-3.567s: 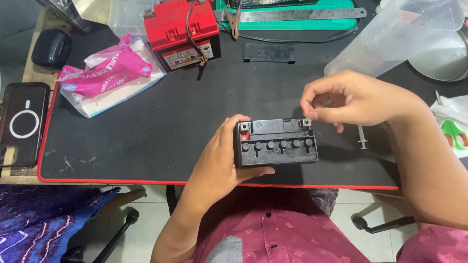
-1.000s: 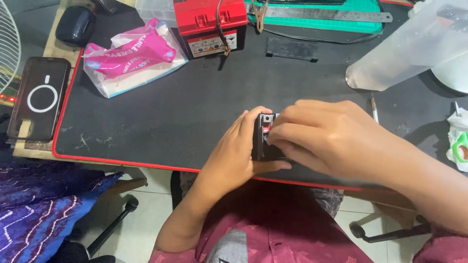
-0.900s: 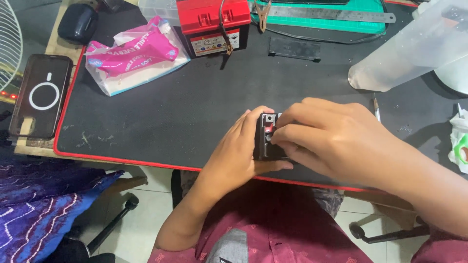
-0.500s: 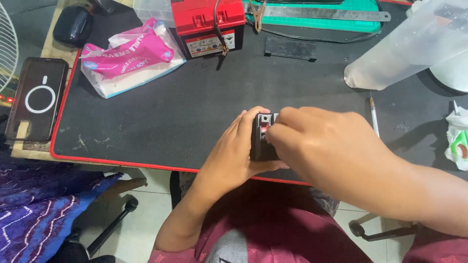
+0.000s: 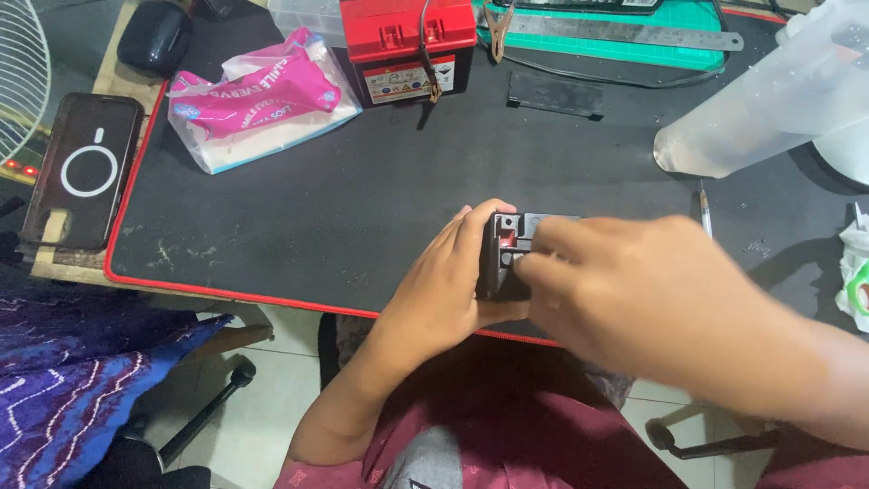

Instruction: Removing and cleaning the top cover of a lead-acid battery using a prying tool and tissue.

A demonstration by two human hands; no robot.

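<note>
A small black battery with a red mark at its terminal sits near the front edge of the black desk mat. My left hand grips its left end, thumb under the front face. My right hand lies over the battery's top and right side and hides most of it; its fingertips press on the top face. Whether the right hand clasps the battery or only touches it is unclear because of blur.
At the back stand a red battery with a clip lead, a pink tissue pack, a black flat strip, a steel ruler and a clear plastic jug. A phone lies left, a syringe right.
My right hand came from the battery's top right corner to lie across its top, and has since slid slightly left. The battery now sits turned with its left end toward me. The left hand keeps its grip.
</note>
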